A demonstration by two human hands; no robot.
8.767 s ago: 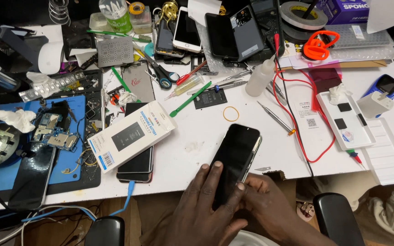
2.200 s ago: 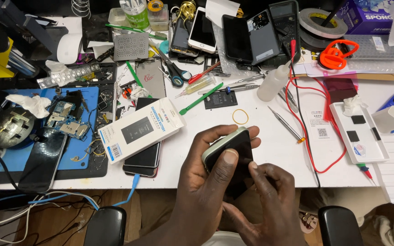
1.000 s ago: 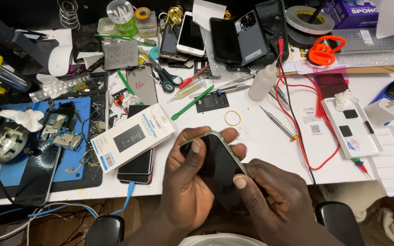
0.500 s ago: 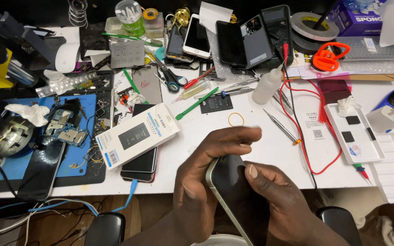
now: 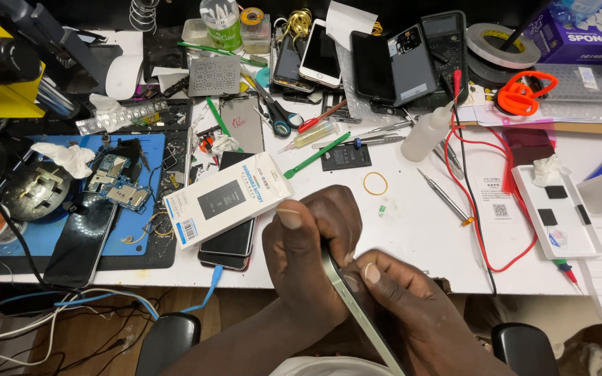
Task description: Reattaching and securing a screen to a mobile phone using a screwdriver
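A smartphone (image 5: 357,310) with a pale green frame is held edge-on over the front edge of the white workbench (image 5: 419,230). My left hand (image 5: 308,257) wraps around its top end, thumb pointing up. My right hand (image 5: 412,313) grips its side lower down, thumb pressed on the frame. The screen side is turned away, so only the thin edge shows. A white box with a dark picture (image 5: 228,198) lies just left of my hands, on top of a black phone (image 5: 230,244).
Rubber band (image 5: 375,183), metal tweezers (image 5: 444,196), red cable (image 5: 479,209) and a white tray (image 5: 555,219) lie to the right. A blue mat (image 5: 144,219) with circuit boards sits left. Several phones, scissors (image 5: 276,111), a squeeze bottle (image 5: 426,132) and tape rolls crowd the back. Chair armrests (image 5: 168,338) are below.
The phone was lifted off the bench, drawn toward me and turned from screen-up to edge-on. Both hands stayed on it and shifted their grip.
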